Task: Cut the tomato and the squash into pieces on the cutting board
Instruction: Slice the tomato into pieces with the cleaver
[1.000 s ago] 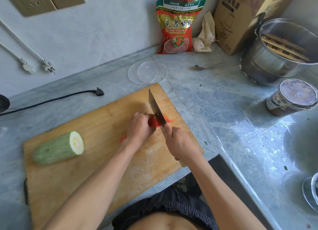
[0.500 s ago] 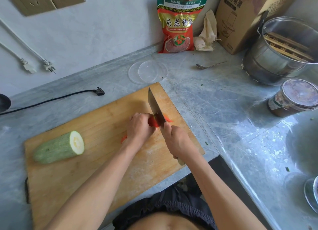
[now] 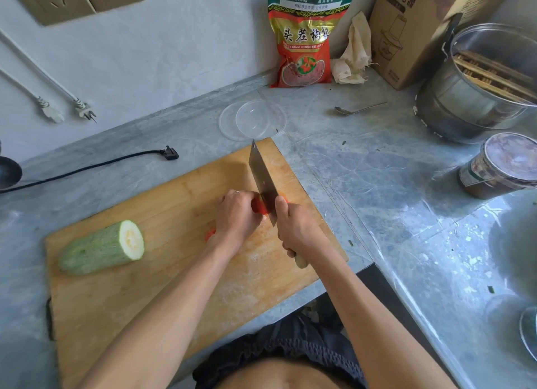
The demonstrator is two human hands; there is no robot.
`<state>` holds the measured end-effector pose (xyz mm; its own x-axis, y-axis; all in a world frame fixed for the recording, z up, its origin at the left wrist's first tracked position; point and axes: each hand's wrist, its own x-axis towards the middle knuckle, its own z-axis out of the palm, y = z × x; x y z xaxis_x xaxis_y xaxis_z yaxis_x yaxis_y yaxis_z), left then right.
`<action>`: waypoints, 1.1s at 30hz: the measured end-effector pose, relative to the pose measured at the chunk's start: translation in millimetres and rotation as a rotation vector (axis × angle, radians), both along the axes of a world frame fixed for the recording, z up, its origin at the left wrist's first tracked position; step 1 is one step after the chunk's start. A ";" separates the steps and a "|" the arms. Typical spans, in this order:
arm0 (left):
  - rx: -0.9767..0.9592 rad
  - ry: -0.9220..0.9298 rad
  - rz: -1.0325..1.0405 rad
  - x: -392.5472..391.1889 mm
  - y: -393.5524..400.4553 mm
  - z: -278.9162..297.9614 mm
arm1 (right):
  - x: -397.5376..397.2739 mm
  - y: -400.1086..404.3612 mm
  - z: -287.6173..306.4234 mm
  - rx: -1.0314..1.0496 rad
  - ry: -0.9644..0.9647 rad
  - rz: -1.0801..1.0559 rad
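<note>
We view the wooden cutting board (image 3: 162,275) lying on the grey, marbled table (image 3: 377,185), from above. Our left hand (image 3: 236,217), fingers curled, holds down the red tomato (image 3: 259,206) near the board's far right corner; our right hand (image 3: 299,231) is wrapped round the pale handle of the cleaver (image 3: 263,182), whose broad steel blade stands on edge just beside the left fingers and against the tomato. Red bits show on both sides of the blade and by the left wrist, so we judge the tomato partly cut.

To do this step well, we would keep the left fingertips tucked back, let the flat of the blade ride against the knuckles, and draw the edge through rather than press straight down: tomato skin is smooth and taut over soft, wet flesh, and the piece may slip or crush. The juice will make the board slick.

The squash (image 3: 101,247), a stubby cylinder with matt, mottled green skin and a pale, spongy cut face, lies uncut at the board's left, well apart from the hands. Being round, it could roll; we would lay a flat face down first.
</note>
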<state>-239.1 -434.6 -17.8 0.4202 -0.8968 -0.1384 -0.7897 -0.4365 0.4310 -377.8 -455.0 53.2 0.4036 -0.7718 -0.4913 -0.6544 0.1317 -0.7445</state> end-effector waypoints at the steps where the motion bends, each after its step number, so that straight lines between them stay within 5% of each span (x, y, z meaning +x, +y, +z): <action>1: 0.014 -0.003 0.002 0.4 -0.9 0.8 | -0.7 -1.0 0.9 0.012 0.000 0.008; 14: 0.042 -0.047 0.000 -0.9 -3.4 2.1 | 0.1 -7.2 -0.4 0.071 0.029 -0.002; 33: 0.010 -0.090 0.007 0.0 -3.2 -3.4 | -12.7 32.7 -37.4 -0.120 0.071 0.008</action>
<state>-239.1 -437.8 -21.2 0.4372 -0.8927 -0.1091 -0.8222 -0.4460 0.3538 -390.6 -422.3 15.7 0.3775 -0.8236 -0.4233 -0.7067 0.0392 -0.7064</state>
